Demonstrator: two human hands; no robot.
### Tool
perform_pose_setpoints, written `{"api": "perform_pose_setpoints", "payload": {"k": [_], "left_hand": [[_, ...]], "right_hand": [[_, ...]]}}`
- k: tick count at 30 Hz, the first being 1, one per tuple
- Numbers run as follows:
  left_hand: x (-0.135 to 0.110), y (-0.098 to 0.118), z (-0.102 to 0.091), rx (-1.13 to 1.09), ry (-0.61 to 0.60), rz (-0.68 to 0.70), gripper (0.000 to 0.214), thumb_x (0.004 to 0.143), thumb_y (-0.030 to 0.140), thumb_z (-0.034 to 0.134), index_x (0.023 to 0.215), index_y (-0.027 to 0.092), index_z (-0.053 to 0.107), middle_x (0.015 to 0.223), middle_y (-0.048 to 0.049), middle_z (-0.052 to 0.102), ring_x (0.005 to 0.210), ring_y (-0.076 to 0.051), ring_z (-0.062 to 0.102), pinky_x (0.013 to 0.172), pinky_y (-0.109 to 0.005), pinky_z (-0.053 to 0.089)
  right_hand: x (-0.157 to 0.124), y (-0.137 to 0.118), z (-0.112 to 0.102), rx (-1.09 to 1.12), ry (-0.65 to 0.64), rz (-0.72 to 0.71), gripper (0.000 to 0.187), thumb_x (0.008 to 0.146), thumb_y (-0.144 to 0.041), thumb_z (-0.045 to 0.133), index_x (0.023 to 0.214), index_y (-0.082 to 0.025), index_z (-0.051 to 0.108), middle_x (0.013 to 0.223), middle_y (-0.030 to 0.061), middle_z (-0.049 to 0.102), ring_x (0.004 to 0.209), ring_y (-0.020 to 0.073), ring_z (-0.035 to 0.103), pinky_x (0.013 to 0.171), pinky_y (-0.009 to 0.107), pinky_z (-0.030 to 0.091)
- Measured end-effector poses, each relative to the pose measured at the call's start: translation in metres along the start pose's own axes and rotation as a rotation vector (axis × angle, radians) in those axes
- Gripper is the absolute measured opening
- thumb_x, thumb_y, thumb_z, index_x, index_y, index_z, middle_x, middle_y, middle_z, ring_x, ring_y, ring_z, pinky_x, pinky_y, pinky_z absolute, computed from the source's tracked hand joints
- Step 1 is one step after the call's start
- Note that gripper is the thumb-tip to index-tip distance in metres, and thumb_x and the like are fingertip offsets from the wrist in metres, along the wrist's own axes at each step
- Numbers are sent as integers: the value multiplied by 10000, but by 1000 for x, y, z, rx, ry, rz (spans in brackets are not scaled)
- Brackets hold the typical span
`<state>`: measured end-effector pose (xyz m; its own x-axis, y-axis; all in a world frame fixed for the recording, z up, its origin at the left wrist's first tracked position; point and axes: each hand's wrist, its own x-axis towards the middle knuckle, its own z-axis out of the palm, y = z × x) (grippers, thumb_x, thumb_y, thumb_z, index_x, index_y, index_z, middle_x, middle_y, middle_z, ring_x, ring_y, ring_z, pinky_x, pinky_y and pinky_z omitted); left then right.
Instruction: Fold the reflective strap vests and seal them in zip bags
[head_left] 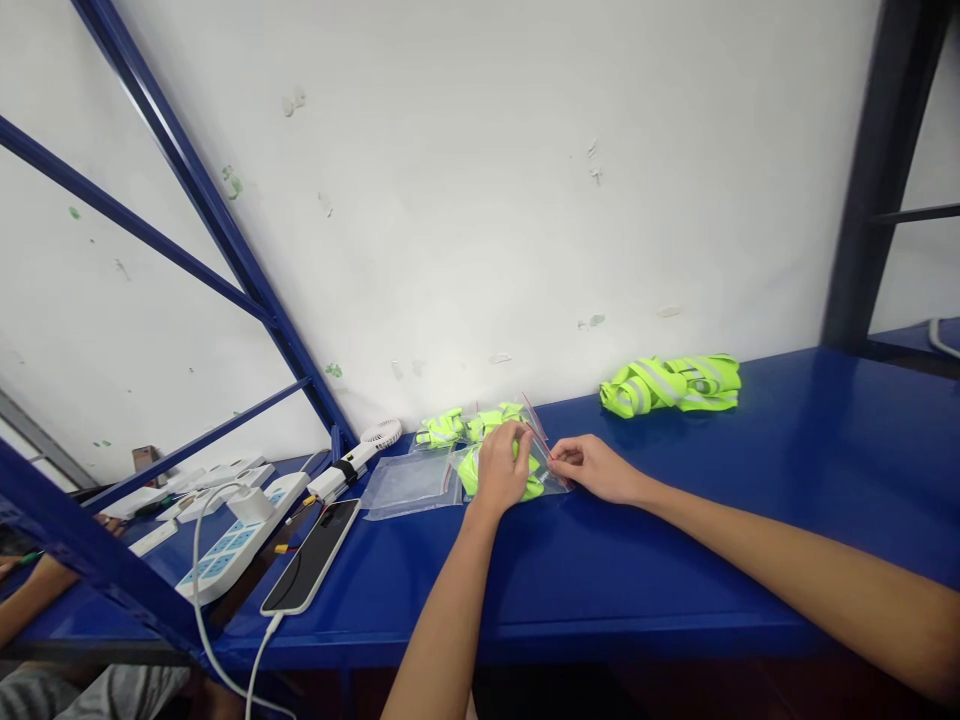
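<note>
A clear zip-lock bag (553,482) with a red seal line lies on the blue table, a neon-yellow reflective item (534,484) inside it. Over the bag's left part is my left hand (501,468), its fingers bent and closed on the bag near the seal; the hand covers much of the contents. My right hand (592,468) pinches the bag's right edge between thumb and fingers. Just behind are filled bags with folded neon-yellow reflective pieces (441,428). To the left, flat clear bags (412,485) lie on the tabletop.
A bundle of neon-yellow reflective straps (671,386) lies by the wall at right. On the left are a phone (313,558) with a cable, a power strip (244,540), a small white fan (382,433) and a blue frame post (225,230). Another person's arm (41,590) shows beyond.
</note>
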<state>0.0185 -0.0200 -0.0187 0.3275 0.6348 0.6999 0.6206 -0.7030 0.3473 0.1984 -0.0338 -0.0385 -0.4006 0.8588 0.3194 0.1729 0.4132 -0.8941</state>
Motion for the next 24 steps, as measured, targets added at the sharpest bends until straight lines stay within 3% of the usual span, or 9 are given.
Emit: {"api": "perform_pose_setpoints", "payload": {"k": [6,12,17,24], "left_hand": [[1,1,1,27,-2,-23,198,961,305,384,878,205,533,857,-26,618,835,-176,559,791,-305,402],[1,3,-1,35,3,-24,207,959,302,384,888,203,550,873,-32,627,849,-177,566,805,-307,404],[0,2,0,32,6,-26,208,960,301,384,880,203,548,871,-28,629,842,-172,563,793,-300,400],[0,2,2,19,44,-53,208,955,296,395,878,197,561,871,-29,632,847,-172,563,796,-298,397]], "right_hand": [[0,-2,-1,2,-29,-3,218,833,-379,575,805,-164,602,620,-7,576,573,139,533,606,271,439],[2,5,-11,-81,-210,-52,121,799,-282,599,864,-184,570,724,-8,589,675,150,556,663,272,451],[5,6,-8,-175,-121,-30,176,781,-186,552,950,-202,503,689,-15,619,634,158,582,615,266,444],[1,2,-1,-263,-12,-23,91,797,-219,552,884,-207,528,673,-11,614,625,161,578,594,258,422]]}}
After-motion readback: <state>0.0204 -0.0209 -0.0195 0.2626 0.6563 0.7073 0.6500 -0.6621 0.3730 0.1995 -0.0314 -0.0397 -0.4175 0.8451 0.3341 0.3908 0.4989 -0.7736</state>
